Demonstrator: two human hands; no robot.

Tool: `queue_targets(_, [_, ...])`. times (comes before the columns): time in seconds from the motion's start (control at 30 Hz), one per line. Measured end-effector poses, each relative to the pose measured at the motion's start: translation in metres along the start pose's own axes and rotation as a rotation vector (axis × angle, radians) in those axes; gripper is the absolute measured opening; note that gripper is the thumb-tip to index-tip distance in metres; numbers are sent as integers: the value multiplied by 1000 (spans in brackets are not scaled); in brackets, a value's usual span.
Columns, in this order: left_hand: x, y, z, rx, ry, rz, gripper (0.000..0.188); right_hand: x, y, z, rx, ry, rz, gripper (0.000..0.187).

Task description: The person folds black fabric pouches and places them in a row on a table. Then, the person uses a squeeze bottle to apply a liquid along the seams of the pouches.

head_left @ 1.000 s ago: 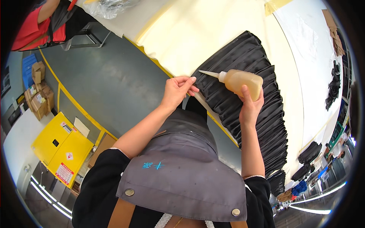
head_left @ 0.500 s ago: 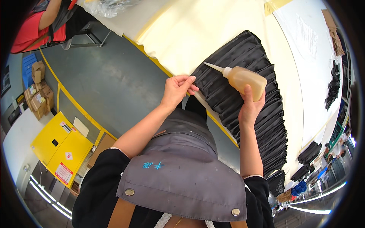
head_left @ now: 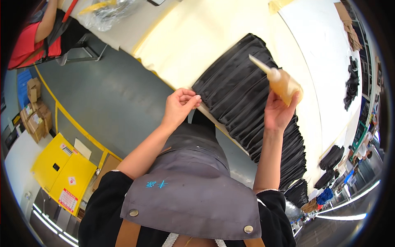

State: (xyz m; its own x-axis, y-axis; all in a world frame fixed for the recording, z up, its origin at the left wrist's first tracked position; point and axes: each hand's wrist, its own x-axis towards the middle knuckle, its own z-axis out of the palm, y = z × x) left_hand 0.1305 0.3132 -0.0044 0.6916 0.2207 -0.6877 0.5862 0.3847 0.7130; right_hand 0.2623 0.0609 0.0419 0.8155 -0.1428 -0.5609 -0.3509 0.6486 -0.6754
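My right hand (head_left: pixel 280 114) grips a soft squeeze bottle (head_left: pixel 288 88) of amber-yellow liquid, slightly smeared by motion. Its long pale nozzle points up and to the left, above a row of black fabric pieces (head_left: pixel 236 78). These overlap like pleats on the cream-covered table, running from the middle toward the lower right. At the row's near left edge, my left hand (head_left: pixel 179 108) is closed, thumb and forefinger pressed together against the fabric's border. Whether the fingertips hold an edge of it is too small to tell.
Clear plastic wrapping (head_left: pixel 109 15) lies on the table's far left part. A co-worker in a red top (head_left: pixel 29 45) sits at upper left. Across the grey floor stand a yellow cabinet (head_left: pixel 63 173) and cardboard boxes (head_left: pixel 37 119). More black bundles (head_left: pixel 352 84) lie along the right side.
The bottle has moved right and up over the black row, its nozzle now tilted more steeply upward. My left hand has slid slightly toward me along the row's edge. The whole view has shifted a little.
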Motion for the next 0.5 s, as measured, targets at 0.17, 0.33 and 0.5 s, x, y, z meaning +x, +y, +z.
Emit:
queue_targets(0.17, [2, 1, 1, 77, 10, -11, 15, 27, -17, 5, -396, 44, -341, 47])
queue_targets(0.33, [1, 2, 3, 92, 20, -21, 14, 36, -15, 14, -510, 28, -429, 46])
queue_targets(0.5, [1, 4, 3, 82, 30, -44, 15, 40, -9, 20, -559, 33, -449, 48])
